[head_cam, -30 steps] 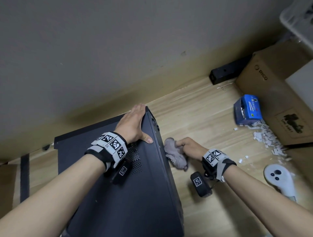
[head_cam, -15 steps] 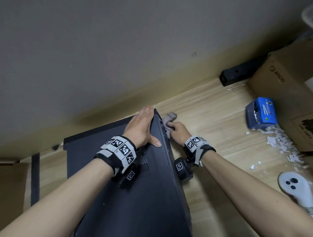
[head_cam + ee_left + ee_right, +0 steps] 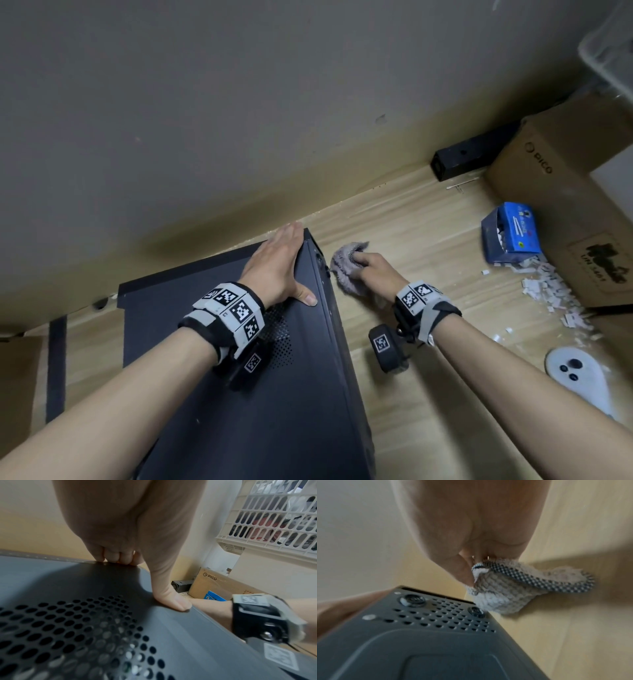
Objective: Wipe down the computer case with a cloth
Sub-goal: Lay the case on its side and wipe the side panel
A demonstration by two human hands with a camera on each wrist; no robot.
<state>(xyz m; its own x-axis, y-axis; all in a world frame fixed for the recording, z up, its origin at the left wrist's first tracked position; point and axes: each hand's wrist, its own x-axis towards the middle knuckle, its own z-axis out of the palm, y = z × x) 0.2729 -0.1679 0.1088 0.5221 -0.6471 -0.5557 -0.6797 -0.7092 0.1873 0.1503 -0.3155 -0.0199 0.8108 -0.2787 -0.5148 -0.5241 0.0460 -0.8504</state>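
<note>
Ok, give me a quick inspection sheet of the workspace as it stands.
Surface: wooden floor, pale planks.
Job's things: black computer case lying on the floor; grey cloth beside the case's right face.
Clutter: blue box, spilled white bits, white controller, cardboard box, black block.
Hands: left hand rests flat on the case top; right hand grips the cloth.
Cables: nothing seen.
Surroundings: beige wall; white slotted basket above the cardboard box.
</note>
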